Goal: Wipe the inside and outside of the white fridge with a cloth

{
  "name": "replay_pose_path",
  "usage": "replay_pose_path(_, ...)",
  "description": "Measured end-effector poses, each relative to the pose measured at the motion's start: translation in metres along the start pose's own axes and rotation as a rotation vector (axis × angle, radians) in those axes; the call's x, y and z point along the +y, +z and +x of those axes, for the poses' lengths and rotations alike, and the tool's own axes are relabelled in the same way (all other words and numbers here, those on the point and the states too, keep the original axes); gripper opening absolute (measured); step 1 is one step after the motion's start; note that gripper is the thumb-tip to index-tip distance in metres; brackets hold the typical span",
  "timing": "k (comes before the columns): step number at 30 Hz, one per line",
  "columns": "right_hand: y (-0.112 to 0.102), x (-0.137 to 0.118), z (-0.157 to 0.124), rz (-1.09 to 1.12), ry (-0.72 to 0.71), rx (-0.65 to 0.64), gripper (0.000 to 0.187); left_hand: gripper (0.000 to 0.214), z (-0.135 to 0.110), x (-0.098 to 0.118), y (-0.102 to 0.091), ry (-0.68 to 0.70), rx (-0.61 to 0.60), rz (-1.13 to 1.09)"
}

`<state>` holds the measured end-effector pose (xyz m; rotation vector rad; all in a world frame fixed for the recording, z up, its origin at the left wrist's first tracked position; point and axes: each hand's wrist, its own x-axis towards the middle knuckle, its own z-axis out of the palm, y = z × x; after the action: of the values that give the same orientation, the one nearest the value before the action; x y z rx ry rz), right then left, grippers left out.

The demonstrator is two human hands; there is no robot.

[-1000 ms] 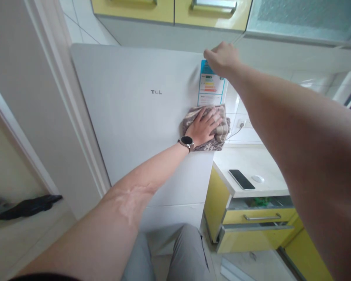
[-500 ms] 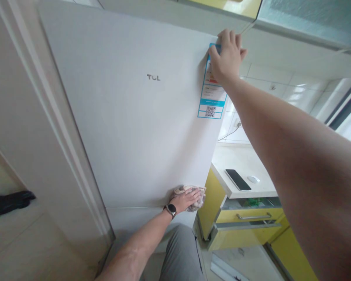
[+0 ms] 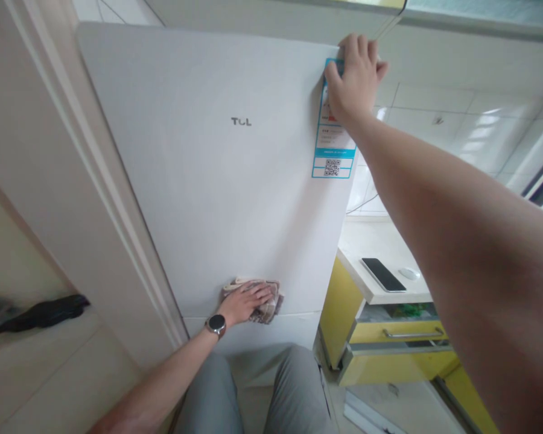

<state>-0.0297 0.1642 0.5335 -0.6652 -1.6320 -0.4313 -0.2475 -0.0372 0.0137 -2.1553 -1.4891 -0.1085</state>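
A white fridge door [image 3: 217,181] fills the middle of the view. My left hand [image 3: 245,301], with a watch on the wrist, presses flat on a brownish patterned cloth [image 3: 266,307] low on the door, near the seam above the lower door. My right hand [image 3: 355,78] is raised to the door's top right corner, fingers curled over the edge and covering the top of a blue-and-white energy label [image 3: 333,147].
A pale counter [image 3: 375,253] to the right carries a dark phone [image 3: 382,274] and a small white object [image 3: 409,273]. Below it, yellow drawers [image 3: 398,334] stand partly pulled out. A door frame [image 3: 72,181] stands at the left, and a black object [image 3: 40,312] lies on the floor.
My left hand slid the cloth down the door from beside the label to the bottom seam, then a little leftward. My right hand settled its grip on the top right corner.
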Motion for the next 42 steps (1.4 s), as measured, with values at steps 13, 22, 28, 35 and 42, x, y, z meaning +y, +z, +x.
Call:
replay_pose_path(13, -0.002, 0.001, -0.003, 0.119, 0.017, -0.01, 0.012, 0.066, 0.072, -0.117, -0.234, -0.479, 0.453, 0.176)
replay_pose_path(22, 0.006, 0.004, 0.002, 0.007, 0.03, -0.041, 0.03, 0.062, 0.162, -0.185, -0.38, -0.582, 0.666, 0.152)
replay_pose_path(28, 0.005, 0.009, 0.001, -0.009, -0.027, -0.016, 0.041, 0.063, 0.214, -0.202, -0.448, -0.611, 0.664, 0.096)
replay_pose_path(35, 0.006, 0.012, 0.0, 0.023, -0.056, -0.008, 0.051, 0.067, 0.22, -0.183, -0.437, -0.645, 0.726, 0.194)
replay_pose_path(42, 0.006, 0.013, 0.003, -0.025, -0.04, -0.048, 0.052, 0.068, 0.207, -0.18, -0.43, -0.599, 0.737, 0.23)
